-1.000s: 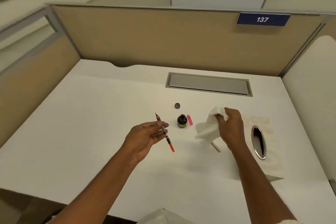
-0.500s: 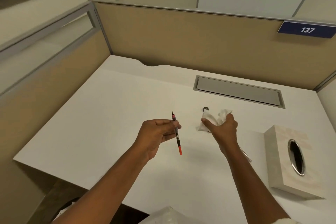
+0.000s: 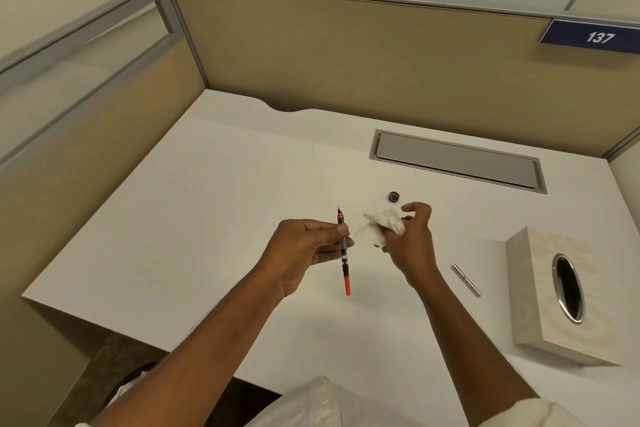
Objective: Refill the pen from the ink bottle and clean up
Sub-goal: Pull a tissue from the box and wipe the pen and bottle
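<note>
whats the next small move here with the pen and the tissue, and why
Probably bring the tissue in the right hand across to the pen and wipe its tip. The left hand holds the pen nib-up just beside the tissue, and the bottle cap lies off on the desk, so filling looks done and wiping comes next.

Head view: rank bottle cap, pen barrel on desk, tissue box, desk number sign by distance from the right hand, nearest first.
From the right hand:
1. bottle cap, just beyond the fingers, toward the partition.
2. pen barrel, lying on the desk to the right of the wrist.
3. tissue box, farther right at the desk edge.
4. number sign, up on the partition.
</note>
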Action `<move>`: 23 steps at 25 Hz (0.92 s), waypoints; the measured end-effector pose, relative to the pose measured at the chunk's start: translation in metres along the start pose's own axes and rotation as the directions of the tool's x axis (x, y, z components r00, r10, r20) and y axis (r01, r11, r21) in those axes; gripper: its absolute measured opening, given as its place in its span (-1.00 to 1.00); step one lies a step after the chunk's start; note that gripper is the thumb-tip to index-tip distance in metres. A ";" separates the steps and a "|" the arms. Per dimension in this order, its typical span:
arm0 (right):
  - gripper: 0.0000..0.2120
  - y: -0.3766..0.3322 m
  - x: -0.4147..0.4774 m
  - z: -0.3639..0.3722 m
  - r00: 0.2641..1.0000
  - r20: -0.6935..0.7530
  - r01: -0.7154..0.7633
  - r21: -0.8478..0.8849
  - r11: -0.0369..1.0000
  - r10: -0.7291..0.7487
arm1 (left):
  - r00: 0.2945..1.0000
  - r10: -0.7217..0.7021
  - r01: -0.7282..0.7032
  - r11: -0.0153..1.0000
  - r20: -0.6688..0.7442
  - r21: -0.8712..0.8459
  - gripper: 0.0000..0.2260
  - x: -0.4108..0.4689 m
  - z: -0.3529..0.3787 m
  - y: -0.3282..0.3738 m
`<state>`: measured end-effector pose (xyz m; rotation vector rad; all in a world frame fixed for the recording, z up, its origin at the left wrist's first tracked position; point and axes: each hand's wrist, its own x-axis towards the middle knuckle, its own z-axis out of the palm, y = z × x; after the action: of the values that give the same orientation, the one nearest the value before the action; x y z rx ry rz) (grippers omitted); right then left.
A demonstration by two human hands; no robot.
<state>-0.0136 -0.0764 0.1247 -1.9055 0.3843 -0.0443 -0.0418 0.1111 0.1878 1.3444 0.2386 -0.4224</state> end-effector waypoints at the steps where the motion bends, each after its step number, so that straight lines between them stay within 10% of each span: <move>1: -0.68 0.000 0.000 0.001 1.000 0.000 -0.001 0.015 1.000 0.001 | 1.000 0.000 0.000 1.000 0.023 0.010 -0.88 0.000 0.002 0.000; 5: -0.77 -0.008 0.000 0.005 0.976 0.188 -0.173 0.387 0.906 0.106 | 0.994 0.003 -0.010 0.997 0.105 0.071 -0.88 0.002 0.013 0.003; 11: -0.70 -0.020 0.002 -0.016 0.862 0.464 -0.507 0.803 0.314 0.204 | 0.991 -0.021 0.015 0.999 0.135 0.047 -0.84 0.011 0.030 0.003; 23: -0.79 -0.013 -0.004 -0.039 0.874 0.483 -0.451 0.843 0.292 -0.044 | 0.983 0.049 -0.067 0.993 0.176 0.097 -0.81 0.016 0.066 0.002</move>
<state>-0.0228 -0.1067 0.1521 -0.5767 0.2075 0.2802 -0.0313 0.0449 0.1971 1.4028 0.0327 -0.5052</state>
